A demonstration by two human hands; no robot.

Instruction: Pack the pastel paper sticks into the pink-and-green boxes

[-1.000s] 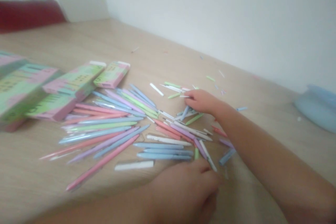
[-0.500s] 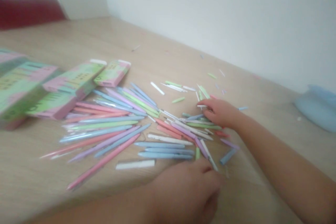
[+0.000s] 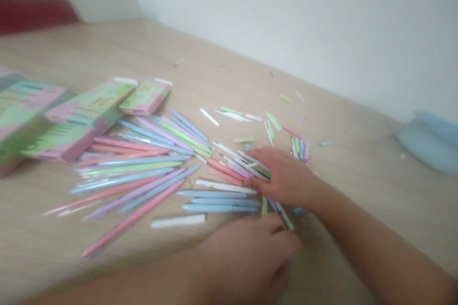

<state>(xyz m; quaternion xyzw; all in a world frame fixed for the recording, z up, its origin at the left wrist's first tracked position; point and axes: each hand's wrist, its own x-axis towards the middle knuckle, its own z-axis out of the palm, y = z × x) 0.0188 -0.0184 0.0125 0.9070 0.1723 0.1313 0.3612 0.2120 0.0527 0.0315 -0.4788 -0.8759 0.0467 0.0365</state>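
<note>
Head view: pastel sticks [image 3: 136, 176], most lying in a loose fan mid-table [image 3: 107, 52], beside green-and-pink boxes [image 3: 86, 107] toward the left edge; loose pieces [image 3: 275, 124] left unarranged toward the far edge. Right hand [image 3: 282, 176] open, flat on the sticks; left hand [image 3: 246, 259] curled at the near side, hold unclear. Blue object [image 3: 429, 143] at right edge
</note>
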